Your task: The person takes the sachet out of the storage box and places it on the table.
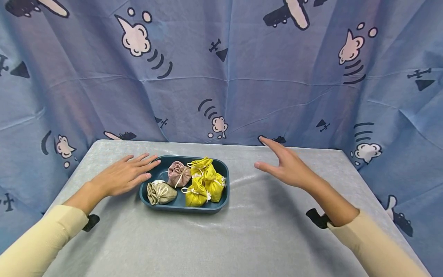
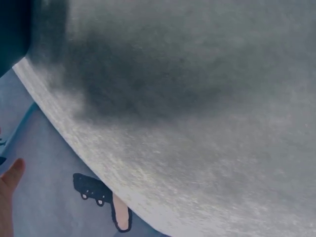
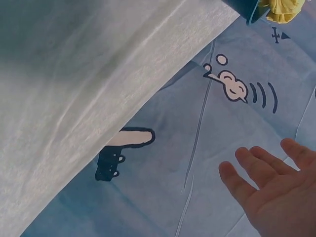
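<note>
A dark teal tray stands left of the middle of the table. In it lie several small drawstring pouches: a beige pouch at the front left, a pinkish pouch behind it, and a cluster of yellow pouches on the right. My left hand, fingers straight, is at the tray's left side with its fingertips over the rim; whether they touch it I cannot tell. Held in the air to the right of the tray, my right hand has its thumb and fingers spread and holds nothing.
A pale grey cloth covers the table. Behind and at both sides hangs a blue curtain printed with planes and clouds. Dark straps show at both wrists below the cream sleeves.
</note>
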{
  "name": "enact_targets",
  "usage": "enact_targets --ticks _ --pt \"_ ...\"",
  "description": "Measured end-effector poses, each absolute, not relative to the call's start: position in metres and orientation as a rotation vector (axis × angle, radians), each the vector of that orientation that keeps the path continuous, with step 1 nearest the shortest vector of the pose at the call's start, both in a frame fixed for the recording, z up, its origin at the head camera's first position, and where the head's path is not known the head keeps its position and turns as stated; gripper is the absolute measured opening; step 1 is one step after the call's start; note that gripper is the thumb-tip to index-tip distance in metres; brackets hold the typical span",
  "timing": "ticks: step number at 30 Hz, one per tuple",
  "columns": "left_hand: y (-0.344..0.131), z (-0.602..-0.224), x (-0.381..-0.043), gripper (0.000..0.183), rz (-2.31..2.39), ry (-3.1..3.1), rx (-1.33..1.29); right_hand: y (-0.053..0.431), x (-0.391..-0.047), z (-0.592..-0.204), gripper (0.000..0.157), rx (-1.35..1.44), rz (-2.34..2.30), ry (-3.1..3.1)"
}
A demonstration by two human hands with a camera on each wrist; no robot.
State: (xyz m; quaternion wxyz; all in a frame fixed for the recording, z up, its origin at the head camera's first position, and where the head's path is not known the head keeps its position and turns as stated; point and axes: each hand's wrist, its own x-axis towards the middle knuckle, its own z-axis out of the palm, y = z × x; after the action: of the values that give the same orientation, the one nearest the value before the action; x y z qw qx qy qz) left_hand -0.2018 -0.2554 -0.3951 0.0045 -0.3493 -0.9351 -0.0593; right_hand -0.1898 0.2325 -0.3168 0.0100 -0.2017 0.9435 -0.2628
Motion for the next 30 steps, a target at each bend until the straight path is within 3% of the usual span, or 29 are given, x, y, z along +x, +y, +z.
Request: enact_targets --ticks 30 --pt "-0.262 -0.401 -0.196 0.052 -0.161 -2.871 -1.142 0.178 -0.194 -0.335 0.068 -0.819 -1.358 2.549"
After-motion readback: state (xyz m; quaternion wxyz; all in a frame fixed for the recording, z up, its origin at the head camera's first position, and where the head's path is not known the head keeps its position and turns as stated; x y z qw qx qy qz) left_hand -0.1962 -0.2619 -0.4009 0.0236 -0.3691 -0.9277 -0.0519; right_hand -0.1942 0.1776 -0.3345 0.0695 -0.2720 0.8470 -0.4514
